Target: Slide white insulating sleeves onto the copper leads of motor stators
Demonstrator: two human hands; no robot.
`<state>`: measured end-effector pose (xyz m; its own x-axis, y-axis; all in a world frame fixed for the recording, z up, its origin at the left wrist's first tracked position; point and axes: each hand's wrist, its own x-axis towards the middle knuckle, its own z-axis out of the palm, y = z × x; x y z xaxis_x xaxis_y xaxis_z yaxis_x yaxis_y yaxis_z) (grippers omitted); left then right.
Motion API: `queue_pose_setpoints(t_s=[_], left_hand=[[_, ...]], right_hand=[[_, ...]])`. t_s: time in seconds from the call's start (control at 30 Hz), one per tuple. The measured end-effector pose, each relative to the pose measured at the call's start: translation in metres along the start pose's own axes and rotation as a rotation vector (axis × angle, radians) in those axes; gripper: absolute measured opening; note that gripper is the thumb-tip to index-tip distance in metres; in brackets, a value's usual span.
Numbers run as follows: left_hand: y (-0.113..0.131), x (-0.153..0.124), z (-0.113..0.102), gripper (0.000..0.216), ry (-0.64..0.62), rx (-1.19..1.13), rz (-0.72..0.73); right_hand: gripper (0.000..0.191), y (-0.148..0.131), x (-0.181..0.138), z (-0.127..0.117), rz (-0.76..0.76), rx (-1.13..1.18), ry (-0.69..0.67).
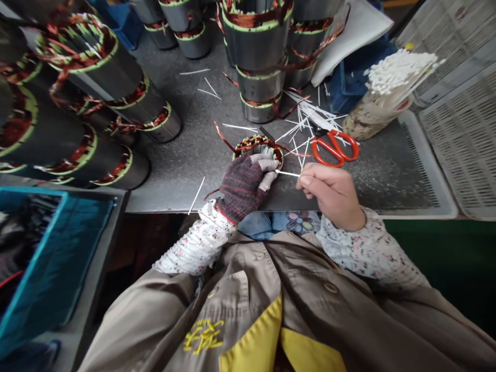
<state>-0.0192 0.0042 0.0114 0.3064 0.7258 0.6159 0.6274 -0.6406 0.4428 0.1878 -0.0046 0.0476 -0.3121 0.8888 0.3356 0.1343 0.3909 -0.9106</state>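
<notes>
Stator in hand: small wound motor stator (258, 146) stands upright at the centre of the frame, near the front edge of the grey bench (186, 155).
Left hand (244, 185): gloved, fingers curled over the near rim of the stator, steadying it.
Right hand (329, 192): bare, thumb and forefinger pinched shut on a thin white insulating strip (287, 173) whose tip points left toward the gloved fingers.
Step, as I judge it: feeding the strip into the winding at the rim; the tip looks just short of the copper.
Next move calls for: a fine, straight push with the stator held from turning.
Scissors (335, 148): red-handled, lying closed just right of the stator among loose white strips (306, 116).
Upper left of the frame: stacked larger stators (96, 67).
Upper right: bag of white strips (387, 88) beside pale plastic crates (461, 119).
</notes>
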Motion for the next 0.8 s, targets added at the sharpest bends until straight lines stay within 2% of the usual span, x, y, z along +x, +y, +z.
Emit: queue_pose_setpoints(t_s=[0.2,0.3,0.4,0.53,0.6,0.67,0.73,0.8], left_hand=[[-0.007,-0.005,-0.003,0.023,-0.07,0.12,0.042],[-0.004,-0.005,-0.001,0.021,-0.022,0.153,0.05],[0.004,-0.005,0.007,0.017,0.024,0.162,0.079],[0.014,-0.005,0.02,0.018,-0.033,0.212,0.036],[0.019,-0.005,0.019,0.018,-0.066,0.173,-0.014],[0.023,-0.005,0.009,0.025,-0.052,0.144,-0.004],[0.026,-0.006,-0.006,0.041,-0.045,0.238,0.07],[0.027,-0.006,-0.023,0.046,-0.12,0.427,0.134]], right_hand=[[0.043,0.014,-0.003,0.011,0.156,0.455,-0.062],[0.041,0.005,-0.012,0.005,0.228,0.535,0.005],[0.039,-0.003,-0.004,0.001,0.152,0.491,0.115],[0.041,0.01,0.038,0.025,0.048,0.468,0.247],[0.045,0.021,0.051,0.038,0.047,0.384,0.273],[0.049,0.029,0.046,0.043,-0.048,0.173,0.279],[0.047,0.037,0.029,0.04,-0.191,-0.12,0.257],[0.038,0.046,0.012,0.034,-0.247,-0.374,0.2]])
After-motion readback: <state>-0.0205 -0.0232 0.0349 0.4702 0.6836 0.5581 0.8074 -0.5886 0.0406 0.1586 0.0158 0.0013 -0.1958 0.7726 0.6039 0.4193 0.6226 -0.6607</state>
